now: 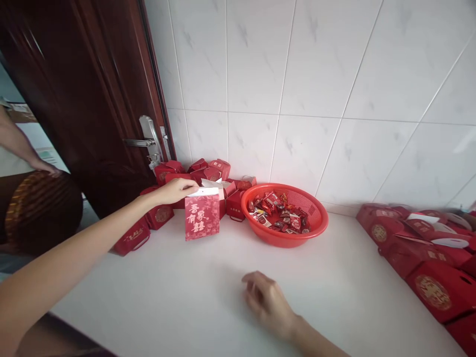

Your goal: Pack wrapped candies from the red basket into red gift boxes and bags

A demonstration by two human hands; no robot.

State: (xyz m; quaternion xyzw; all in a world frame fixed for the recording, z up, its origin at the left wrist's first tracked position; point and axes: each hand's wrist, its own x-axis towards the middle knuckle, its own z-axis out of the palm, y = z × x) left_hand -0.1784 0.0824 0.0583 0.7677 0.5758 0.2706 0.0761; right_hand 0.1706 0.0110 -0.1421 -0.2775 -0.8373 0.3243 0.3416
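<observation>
My left hand (179, 191), closed, pinches a red paper gift bag (203, 218) by its white top edge. White Chinese characters mark the bag's front. It hangs upright before a group of folded red gift boxes (160, 214). My right hand (268, 303) is over the front of the white table (178, 297), its fingers loosely curled and a little apart, with nothing visible in them. Nearest to it stands a round red plastic basket (320, 229) with many small wrapped candies (293, 220) inside.
Along the right edge sit many more red gift boxes (431, 285). A tiled wall (253, 79) closes off the back. At the left are a dark wooden door (100, 74) with a metal handle (143, 143) and another person's arm (18, 141).
</observation>
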